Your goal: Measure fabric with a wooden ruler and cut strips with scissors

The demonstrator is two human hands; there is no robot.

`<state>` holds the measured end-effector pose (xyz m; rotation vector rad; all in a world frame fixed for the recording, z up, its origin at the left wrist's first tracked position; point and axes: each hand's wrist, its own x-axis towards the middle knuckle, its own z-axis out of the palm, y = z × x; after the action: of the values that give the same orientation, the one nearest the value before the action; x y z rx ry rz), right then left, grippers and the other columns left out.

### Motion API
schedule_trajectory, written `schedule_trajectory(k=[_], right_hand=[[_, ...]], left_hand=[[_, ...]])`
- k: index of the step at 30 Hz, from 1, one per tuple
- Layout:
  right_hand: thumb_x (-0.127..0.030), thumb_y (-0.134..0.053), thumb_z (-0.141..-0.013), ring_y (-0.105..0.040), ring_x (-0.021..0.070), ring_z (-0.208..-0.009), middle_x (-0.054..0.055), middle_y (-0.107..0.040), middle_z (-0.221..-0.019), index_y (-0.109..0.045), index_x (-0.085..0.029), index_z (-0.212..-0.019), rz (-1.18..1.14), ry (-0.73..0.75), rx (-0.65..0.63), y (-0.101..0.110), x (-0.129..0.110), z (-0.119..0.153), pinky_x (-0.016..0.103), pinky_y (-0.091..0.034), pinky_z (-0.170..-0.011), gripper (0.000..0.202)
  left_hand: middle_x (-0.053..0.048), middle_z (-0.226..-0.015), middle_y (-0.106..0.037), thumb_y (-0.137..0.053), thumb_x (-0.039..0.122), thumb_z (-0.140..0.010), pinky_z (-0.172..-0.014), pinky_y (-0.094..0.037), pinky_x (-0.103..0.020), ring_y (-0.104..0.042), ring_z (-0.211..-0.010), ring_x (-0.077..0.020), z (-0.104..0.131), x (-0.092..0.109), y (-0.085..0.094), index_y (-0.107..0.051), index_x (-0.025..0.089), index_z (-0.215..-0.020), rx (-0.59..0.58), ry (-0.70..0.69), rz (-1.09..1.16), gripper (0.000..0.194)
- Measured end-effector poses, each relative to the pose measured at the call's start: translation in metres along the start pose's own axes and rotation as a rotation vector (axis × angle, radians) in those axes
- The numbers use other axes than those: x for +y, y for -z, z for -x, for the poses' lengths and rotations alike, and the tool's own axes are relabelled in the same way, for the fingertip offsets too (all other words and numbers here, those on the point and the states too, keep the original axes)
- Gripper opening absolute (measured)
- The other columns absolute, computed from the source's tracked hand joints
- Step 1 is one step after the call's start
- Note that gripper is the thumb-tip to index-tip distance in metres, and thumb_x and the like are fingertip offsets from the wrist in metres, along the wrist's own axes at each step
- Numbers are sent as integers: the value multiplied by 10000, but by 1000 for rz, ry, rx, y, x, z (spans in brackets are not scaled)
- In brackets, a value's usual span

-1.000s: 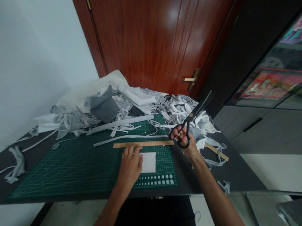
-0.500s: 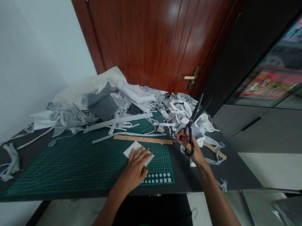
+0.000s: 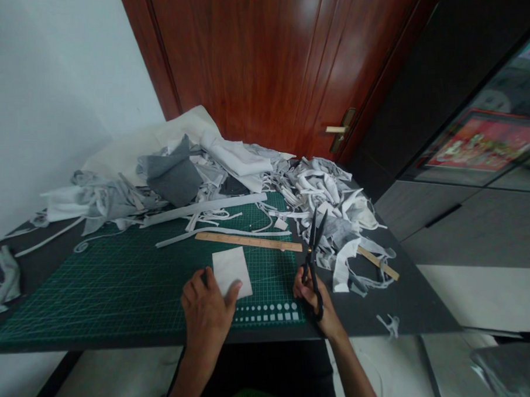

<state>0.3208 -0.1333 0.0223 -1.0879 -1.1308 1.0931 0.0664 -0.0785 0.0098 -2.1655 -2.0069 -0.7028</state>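
Roughly rectangular pale piece (image 3: 230, 268), perhaps cloth; black scissors (image 3: 310, 251), blades apart

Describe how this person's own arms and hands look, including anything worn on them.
The left hand and right hand are both bare, without gloves. The forearms are uncovered as far as the picture shows, with no sleeve in sight. No watch, bracelet or ring can be made out, nor any marking.
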Motion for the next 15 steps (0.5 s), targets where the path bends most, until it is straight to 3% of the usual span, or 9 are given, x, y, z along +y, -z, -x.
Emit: schedule_trajectory(k=[5, 9, 12, 15], right_hand=[[-627, -641, -935, -441, 172, -715, -9, -456, -819, -579, -258, -1034, 58, 10, 15, -9, -1, 0, 293, -408, -662, 387], [-600, -662, -929, -399, 162, -683, -17, -427, -811, -588, -272, -1056, 48, 1, 6, -14, -3, 0, 275, -381, -621, 359], [-587, -667, -931, -381, 153, -676, -23, -414, -808, -583, -269, -1074, 23, -15, 10, -14, -1, 0, 266, -365, -608, 359], [-579, -673, -929, -385, 149, -685, -24, -420, -812, -583, -267, -1084, -4, -18, 4, -14, 1, 1, 262, -367, -614, 360]], left_hand=[[-186, -1158, -622, -593, 598, -924, -921, -485, -566, -571, -1068, -394, -8, -4, -2, -625, 150, -1209, -80, 38, 143, 532], [-132, -1126, -706, -650, 428, -876, -899, -552, -497, -692, -1026, -351, -15, -2, -5, -544, 207, -1203, -179, 92, 437, 408], [-98, -1108, -756, -649, 344, -872, -806, -596, -432, -766, -930, -314, -22, 4, -2, -387, 222, -1406, -285, 168, 629, 607], [-129, -1133, -763, -670, 370, -873, -820, -599, -431, -778, -944, -324, -32, 10, 1, -278, 184, -1516, -332, 163, 658, 776]])
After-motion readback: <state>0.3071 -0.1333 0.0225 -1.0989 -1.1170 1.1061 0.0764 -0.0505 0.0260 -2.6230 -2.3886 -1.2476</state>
